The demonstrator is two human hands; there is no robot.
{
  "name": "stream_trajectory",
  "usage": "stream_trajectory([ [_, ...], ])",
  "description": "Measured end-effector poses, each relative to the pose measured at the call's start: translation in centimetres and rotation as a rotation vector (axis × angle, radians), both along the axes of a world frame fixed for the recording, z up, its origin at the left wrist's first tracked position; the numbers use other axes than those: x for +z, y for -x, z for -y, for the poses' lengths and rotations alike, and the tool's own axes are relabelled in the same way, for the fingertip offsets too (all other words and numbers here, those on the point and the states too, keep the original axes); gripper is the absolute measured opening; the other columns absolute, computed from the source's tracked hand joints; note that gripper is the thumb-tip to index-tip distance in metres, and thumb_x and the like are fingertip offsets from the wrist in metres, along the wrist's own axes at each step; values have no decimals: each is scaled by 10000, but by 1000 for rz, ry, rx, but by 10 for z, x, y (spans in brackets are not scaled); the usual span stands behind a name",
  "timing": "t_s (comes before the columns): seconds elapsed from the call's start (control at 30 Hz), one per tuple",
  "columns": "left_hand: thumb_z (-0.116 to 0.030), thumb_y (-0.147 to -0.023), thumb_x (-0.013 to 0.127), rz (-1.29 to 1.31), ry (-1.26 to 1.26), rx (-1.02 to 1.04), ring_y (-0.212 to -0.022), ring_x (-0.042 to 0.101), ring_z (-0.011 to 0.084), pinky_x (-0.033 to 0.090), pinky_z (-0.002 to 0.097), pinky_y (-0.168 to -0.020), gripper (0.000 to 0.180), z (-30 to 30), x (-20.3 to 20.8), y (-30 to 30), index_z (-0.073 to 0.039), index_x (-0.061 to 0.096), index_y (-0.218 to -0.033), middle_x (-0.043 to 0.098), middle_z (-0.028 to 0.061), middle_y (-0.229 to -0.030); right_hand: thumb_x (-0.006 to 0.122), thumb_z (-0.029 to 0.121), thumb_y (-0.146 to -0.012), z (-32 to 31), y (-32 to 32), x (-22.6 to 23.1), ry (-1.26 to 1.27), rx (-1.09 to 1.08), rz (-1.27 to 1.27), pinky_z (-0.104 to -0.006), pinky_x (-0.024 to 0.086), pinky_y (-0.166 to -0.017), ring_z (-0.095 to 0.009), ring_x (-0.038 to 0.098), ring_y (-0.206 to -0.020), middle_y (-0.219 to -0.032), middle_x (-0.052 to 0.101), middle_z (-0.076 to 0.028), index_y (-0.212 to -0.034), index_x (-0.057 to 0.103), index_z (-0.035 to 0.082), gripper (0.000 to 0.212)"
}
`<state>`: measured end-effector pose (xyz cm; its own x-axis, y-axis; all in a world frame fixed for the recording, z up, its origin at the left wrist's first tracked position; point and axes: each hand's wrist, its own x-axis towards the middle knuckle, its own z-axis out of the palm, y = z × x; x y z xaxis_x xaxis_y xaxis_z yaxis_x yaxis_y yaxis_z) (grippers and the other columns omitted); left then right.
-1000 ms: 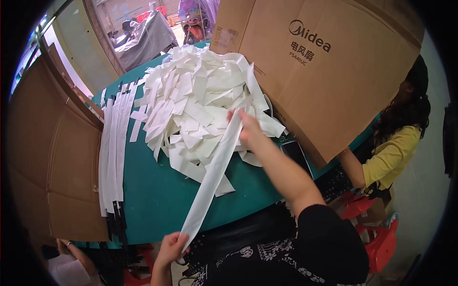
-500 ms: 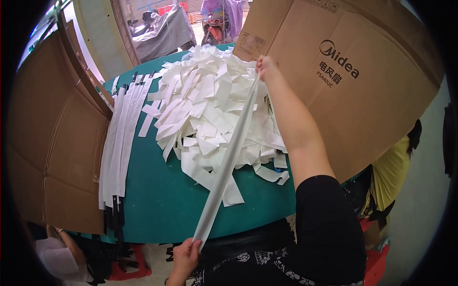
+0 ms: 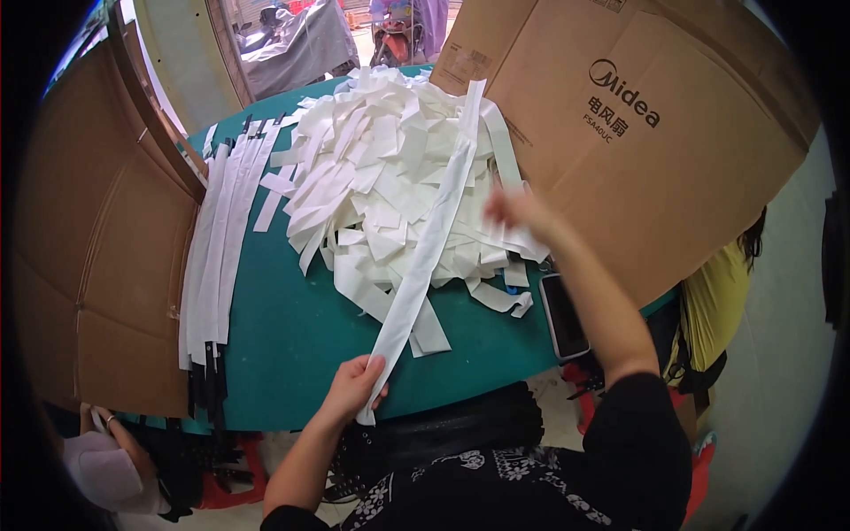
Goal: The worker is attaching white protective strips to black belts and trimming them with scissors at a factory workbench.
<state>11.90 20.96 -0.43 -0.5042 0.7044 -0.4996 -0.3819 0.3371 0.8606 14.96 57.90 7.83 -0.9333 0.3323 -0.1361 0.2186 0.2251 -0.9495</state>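
My left hand (image 3: 359, 387) is closed round the near end of a long white fabric strip (image 3: 423, 257), close to the table's front edge. The strip slants up and away to the right, its far end lying over a heap of white strips (image 3: 367, 173). Smeared by motion, my right hand (image 3: 521, 215) is off the strip, above the heap's right side; its fingers cannot be made out. A smartphone (image 3: 564, 317) lies below my right forearm, at the table's right edge.
Several long white strips with black ends (image 3: 235, 221) lie at the left of the green table (image 3: 283, 363). Cardboard sheets stand at the left (image 3: 133, 265) and right (image 3: 611, 186). Parts of people show at lower left (image 3: 106, 469) and right (image 3: 722, 301).
My right hand has let go of the strip's far end and come back nearer. The strip now rests over the heap. My left hand has moved slightly up, still holding the near end.
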Motion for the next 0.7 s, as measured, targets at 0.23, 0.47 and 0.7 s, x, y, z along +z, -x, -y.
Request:
stream_trajectory([
  [0.23,-322,-928,352,29,-134,-45,-477,529,143,440,262,-439,329,-46,1,-8,-30,495,-979,551,51,-638,580,276,-825,197,-58,-98,454,-142,23,-199,342,-411,-58,430,-470,-658,556,-13,-851,609,10,270],
  [0.47,-195,-887,473,-13,-64,-125,-641,591,120,471,224,-589,233,32,-14,-24,4,530,-995,612,71,-811,580,257,-830,185,-42,-111,522,-356,-96,-183,322,-409,-34,452,-480,-669,579,16,-817,599,75,183],
  [0.7,-114,-860,515,95,-111,84,-567,577,129,475,227,-538,150,34,-24,-38,25,572,-866,611,87,-728,632,181,-781,200,-67,-108,476,-59,142,-215,444,-508,-90,536,-636,-743,600,-28,-859,607,12,188],
])
